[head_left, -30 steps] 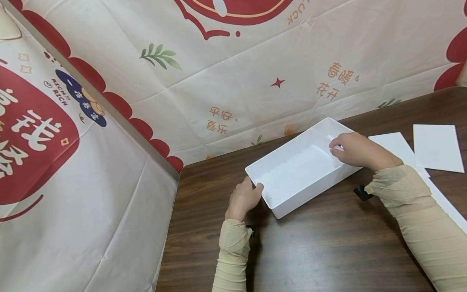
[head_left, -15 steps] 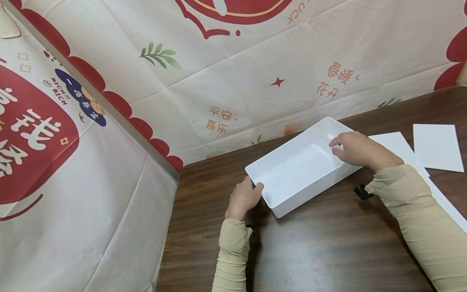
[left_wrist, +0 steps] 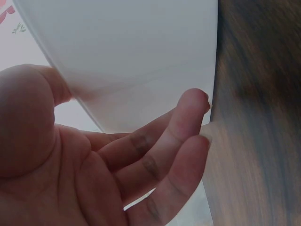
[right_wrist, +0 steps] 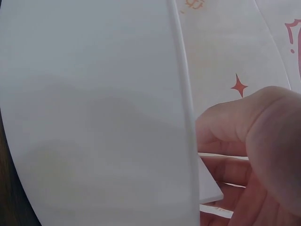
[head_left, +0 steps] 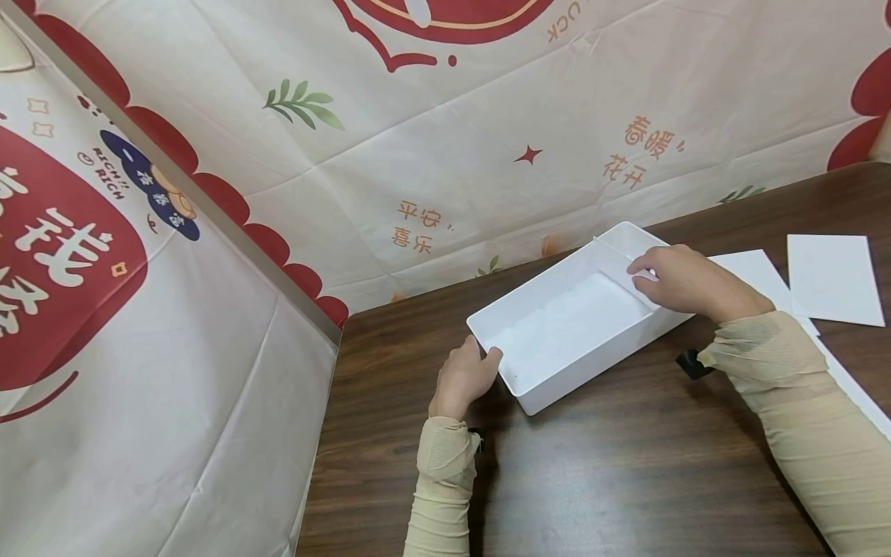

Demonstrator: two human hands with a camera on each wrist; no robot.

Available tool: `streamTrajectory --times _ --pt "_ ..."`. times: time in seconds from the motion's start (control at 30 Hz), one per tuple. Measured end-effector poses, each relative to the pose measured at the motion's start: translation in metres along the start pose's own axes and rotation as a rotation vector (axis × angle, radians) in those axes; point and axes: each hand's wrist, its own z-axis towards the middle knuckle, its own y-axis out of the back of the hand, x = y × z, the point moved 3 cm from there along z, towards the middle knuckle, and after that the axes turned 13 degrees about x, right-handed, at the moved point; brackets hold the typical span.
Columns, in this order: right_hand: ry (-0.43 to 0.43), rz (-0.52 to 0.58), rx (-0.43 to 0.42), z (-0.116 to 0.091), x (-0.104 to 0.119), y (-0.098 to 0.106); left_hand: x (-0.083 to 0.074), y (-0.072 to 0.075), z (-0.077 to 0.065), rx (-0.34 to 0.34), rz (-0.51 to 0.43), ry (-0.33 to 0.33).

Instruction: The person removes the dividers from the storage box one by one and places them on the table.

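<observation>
A white open-top rectangular box rests at a slant on the brown table. My left hand grips its near left end, thumb at the rim and fingers on the outer wall. In the left wrist view those fingers curl along the white wall. At the far right end, my right hand pinches a thin white panel that stands crosswise inside the box. The right wrist view shows a corner of this panel between thumb and fingers, behind the box wall.
White flat sheets lie on the table to the right, one partly behind my right hand. A long white strip runs beside my right sleeve. Printed cloth hangs behind the table and on the left.
The panel's far edge has shifted toward the box's back wall, and its corner now shows at the rim. My right hand has moved very slightly; the left hand and box stay put.
</observation>
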Motion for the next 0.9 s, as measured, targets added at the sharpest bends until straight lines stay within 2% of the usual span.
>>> streamTrajectory --times 0.9 --pt "-0.004 0.015 -0.027 -0.0023 0.0023 0.0031 0.0 -0.0007 0.0011 0.011 -0.006 0.004"
